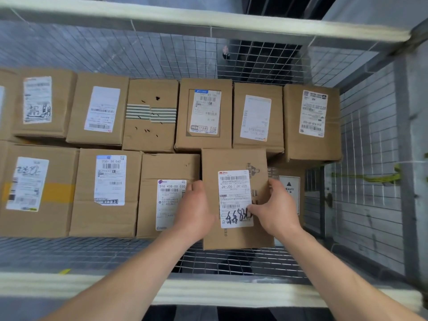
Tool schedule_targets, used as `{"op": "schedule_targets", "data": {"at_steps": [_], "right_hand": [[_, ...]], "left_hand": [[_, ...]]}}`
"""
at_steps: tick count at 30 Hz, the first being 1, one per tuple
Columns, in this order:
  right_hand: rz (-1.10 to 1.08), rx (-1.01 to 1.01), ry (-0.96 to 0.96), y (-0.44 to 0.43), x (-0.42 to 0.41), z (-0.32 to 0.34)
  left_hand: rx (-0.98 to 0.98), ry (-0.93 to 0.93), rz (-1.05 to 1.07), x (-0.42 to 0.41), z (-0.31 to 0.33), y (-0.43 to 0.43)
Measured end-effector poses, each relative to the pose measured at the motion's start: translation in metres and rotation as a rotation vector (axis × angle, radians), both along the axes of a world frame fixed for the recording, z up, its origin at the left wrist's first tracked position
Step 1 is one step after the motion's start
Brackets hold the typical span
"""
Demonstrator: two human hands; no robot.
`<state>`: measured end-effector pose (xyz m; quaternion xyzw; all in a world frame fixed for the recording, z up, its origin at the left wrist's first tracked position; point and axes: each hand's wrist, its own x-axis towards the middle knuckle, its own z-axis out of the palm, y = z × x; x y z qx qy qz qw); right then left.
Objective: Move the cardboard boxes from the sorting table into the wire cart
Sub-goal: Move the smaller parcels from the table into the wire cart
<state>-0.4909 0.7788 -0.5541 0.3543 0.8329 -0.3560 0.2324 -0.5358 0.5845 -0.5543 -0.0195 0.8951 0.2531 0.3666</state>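
Between the two hands, inside the wire cart (pixel 370 135), sits a cardboard box (pixel 232 159) with a white shipping label (pixel 234 193) marked J4-J06 and a black scrawl at its near end. The left hand (pixel 194 209) grips the box's left edge, fingers curled down over it. The right hand (pixel 276 209) grips the right edge, with the thumb lying across the label's corner and the fingers wrapped round the side. Whether the box rests on anything below cannot be told.

Just outside the left hand, touching the held box, stands a box labelled 516 438-00 030 (pixel 166 167), and two more boxes continue that row further left. Under and beyond the right hand lies a lower box with a HEAVY warning sticker (pixel 289 188), close against the cart's mesh side. Past the fingertips, a back row of cardboard boxes (pixel 151 89) runs across the cart, labels up; the held box's far edge overlaps that row. Nearer than the wrists, bare mesh floor (pixel 92 251) shows, then the padded top rail (pixel 92 286), which both forearms cross.
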Motion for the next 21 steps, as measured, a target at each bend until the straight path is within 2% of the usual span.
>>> {"op": "schedule_targets", "data": {"at_steps": [12, 21], "right_hand": [[-0.006, 0.000, -0.078, -0.008, -0.003, -0.024], [0.212, 0.014, -0.179, -0.013, -0.012, -0.034]], "left_hand": [[-0.076, 0.006, -0.089, -0.001, -0.022, -0.001], [-0.209, 0.024, -0.142, -0.007, -0.024, 0.002]]}}
